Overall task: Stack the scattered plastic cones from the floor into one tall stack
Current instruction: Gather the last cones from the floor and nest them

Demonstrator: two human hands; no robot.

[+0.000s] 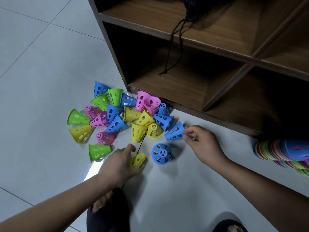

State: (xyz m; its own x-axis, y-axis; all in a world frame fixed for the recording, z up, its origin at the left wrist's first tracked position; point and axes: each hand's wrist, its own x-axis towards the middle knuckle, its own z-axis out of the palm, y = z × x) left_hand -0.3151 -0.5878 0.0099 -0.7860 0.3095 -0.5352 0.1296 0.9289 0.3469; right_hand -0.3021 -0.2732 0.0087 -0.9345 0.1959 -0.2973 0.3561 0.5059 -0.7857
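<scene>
Stacking barely begun, as I watch from the remote station: my left hand [120,163] grips a yellow cone [139,158] lying on its side low on the floor [41,64]; my right hand [204,143] pinches the narrow end of a blue cone [173,133] between thumb and fingertips, at the near edge of the pile [115,124]. Between the two hands stands the stack [161,154], narrow end up, its top cone blue; other colours show through its holes, so I judge a few cones are nested beneath it, though I cannot count them. It is short and far from tall.

Most of the work is left: about twenty cones, green, pink, blue and yellow, lie tipped every way in the pile, touching and overlapping, hard against the foot of the wooden shelf [167,36]; only the two held cones look ready to go on next. Each must be turned wide end down before it will seat over the stack.

At the right edge lies a row of coloured discs [267,151] with something blue on it; I cannot tell whether that is another cone.
</scene>
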